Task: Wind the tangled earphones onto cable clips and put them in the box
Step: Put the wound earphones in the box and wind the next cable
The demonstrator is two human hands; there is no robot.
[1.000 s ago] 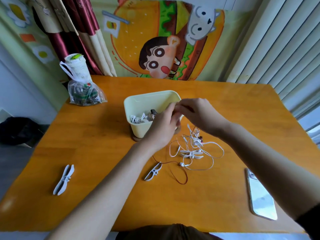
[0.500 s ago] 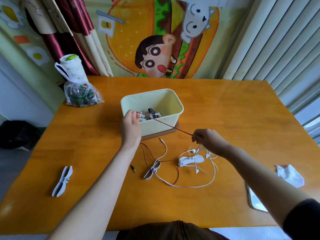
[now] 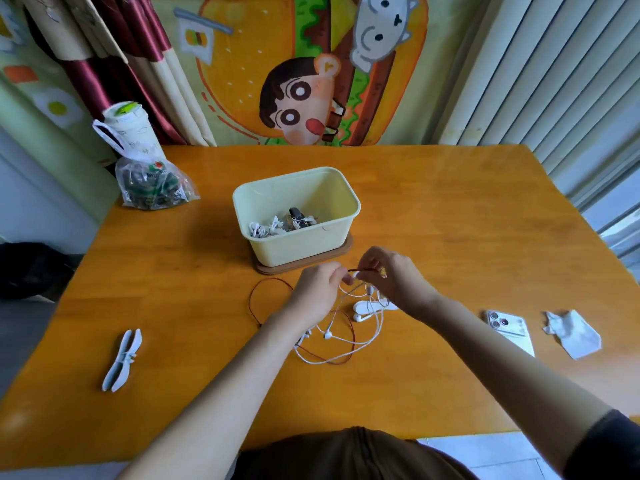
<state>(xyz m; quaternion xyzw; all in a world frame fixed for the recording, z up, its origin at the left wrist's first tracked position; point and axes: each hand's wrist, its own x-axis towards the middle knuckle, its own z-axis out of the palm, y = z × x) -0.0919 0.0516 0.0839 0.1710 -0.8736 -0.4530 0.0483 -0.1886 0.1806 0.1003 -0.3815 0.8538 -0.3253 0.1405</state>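
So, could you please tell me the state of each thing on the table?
Box: open, wound earphones inside.
Red cable: pinched by left hand and right hand, partly looped on table.
White earphones: tangled, unwound.
Clip: lying free, empty.
Phone: face down.
Tissue: crumpled.

Left grip (image 3: 317, 289) and right grip (image 3: 389, 277) close together, both curled, pinching

Bare forearms (image 3: 242, 368), dark right sleeve (image 3: 609, 445), brown top (image 3: 349, 455)
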